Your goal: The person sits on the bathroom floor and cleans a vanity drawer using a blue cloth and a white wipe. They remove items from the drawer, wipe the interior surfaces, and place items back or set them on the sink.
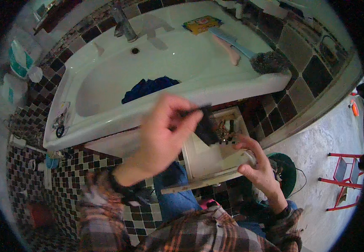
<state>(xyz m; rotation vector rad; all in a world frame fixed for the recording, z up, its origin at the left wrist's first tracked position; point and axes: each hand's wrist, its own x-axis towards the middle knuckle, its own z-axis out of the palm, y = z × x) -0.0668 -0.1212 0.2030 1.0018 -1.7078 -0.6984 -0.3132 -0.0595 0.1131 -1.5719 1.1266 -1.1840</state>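
My left hand [169,132], blurred, pinches a dark flat item [207,124] above an open drawer [204,160] under the washbasin; what the item is cannot be told. My right hand [257,163] is over the drawer's right front part, fingers apart and curved, with a pale, shiny thing partly behind the fingers; no grip on it can be made out. Several small mixed items [226,129] lie in the drawer's back compartment. A dark blue cloth [150,88] rests in the basin by its front edge.
On the white washbasin's [194,63] right side lie a yellow packet [202,24], a blue-handled brush [232,41] and a pinkish handle-like thing [227,50]. A faucet [123,25] stands behind. Right of the drawer is a green bin [287,170]; farther right, a red-framed stepladder [342,181].
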